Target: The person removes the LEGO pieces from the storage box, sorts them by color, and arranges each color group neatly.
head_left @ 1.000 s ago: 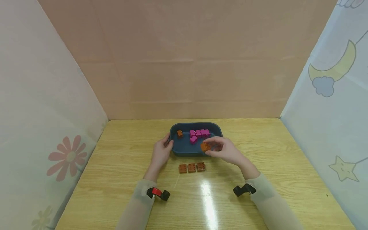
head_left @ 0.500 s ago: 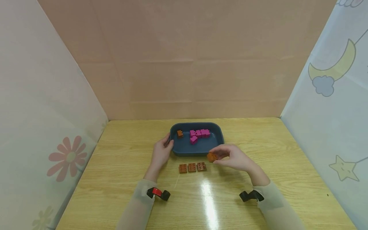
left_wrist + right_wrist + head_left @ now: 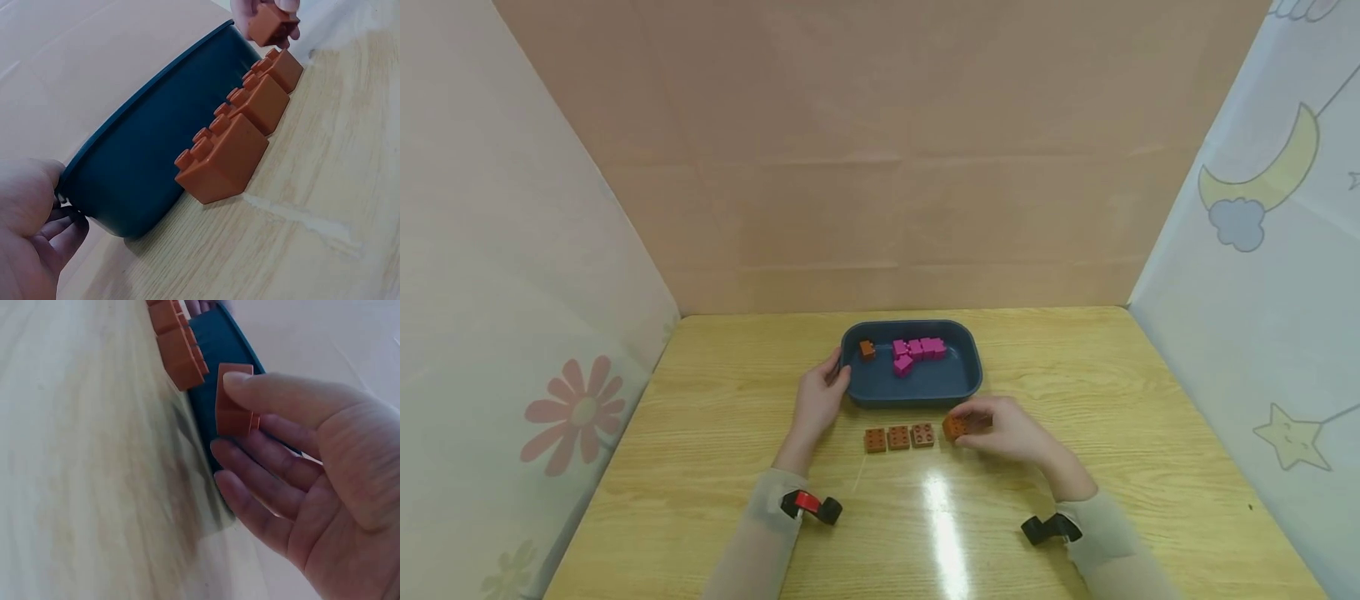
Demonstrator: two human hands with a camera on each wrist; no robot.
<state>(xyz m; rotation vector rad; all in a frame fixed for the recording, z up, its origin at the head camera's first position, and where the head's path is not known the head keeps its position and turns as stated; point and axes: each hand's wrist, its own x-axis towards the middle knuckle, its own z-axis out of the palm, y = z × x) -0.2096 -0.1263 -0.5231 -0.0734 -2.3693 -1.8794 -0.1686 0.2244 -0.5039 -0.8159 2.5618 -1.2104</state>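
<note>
Since a second ago, the orange brick [image 3: 953, 427] in my right hand [image 3: 1003, 432] has come from over the near right part of the blue tray [image 3: 880, 388] to a spot in front of it, just off the right end of the three orange bricks [image 3: 898, 437] lined up studs-up on the counter [image 3: 737, 367]. I pinch it between thumb and fingers, and from both wrists it looks lifted and tilted. My left hand [image 3: 818, 408] grips the tray's left end, thumb at the rim. Inside lie pink bricks [image 3: 917, 350] and another orange brick [image 3: 867, 350].

As I judge it, veering left while low could knock the nearest brick askew, or catch on its studs. Tilted like this, the held brick could land on an edge and tip if my pinch loosened too soon. A tug from my left hand could drag the tray into the row, since they sit close.
</note>
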